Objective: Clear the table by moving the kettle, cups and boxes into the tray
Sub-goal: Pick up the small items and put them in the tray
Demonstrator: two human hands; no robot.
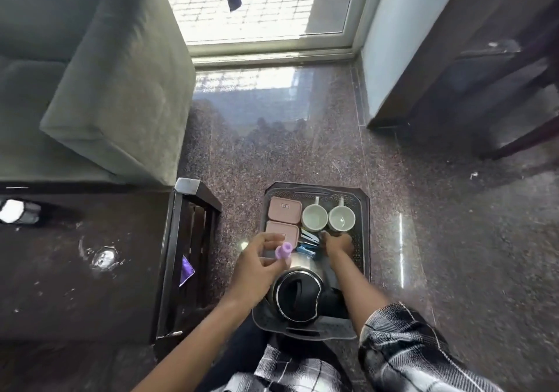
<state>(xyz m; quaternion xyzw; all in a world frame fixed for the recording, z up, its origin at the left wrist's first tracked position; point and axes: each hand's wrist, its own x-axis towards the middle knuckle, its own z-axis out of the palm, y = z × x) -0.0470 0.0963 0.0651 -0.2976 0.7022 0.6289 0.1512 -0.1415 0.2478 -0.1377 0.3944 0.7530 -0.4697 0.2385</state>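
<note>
A dark tray (363, 240) lies on the floor in front of me. In it stand a steel kettle (298, 296) with a black lid, two white cups (314, 217) (341, 219) side by side, and two pink boxes (285, 208) (281, 233). Blue and white sachets (308, 245) lie between the boxes and my right hand. My left hand (260, 267) hovers over the tray's left side, fingers closed around a small purple object (283, 251). My right hand (337, 245) reaches down into the tray just below the cups; what its fingers touch is hidden.
A dark glossy table (75, 270) fills the left, with a wet mark on its top and a purple wrapper (186, 270) on its side shelf. A grey sofa (106, 74) stands behind it. A balcony door is ahead, dark chair legs (529, 137) at the right.
</note>
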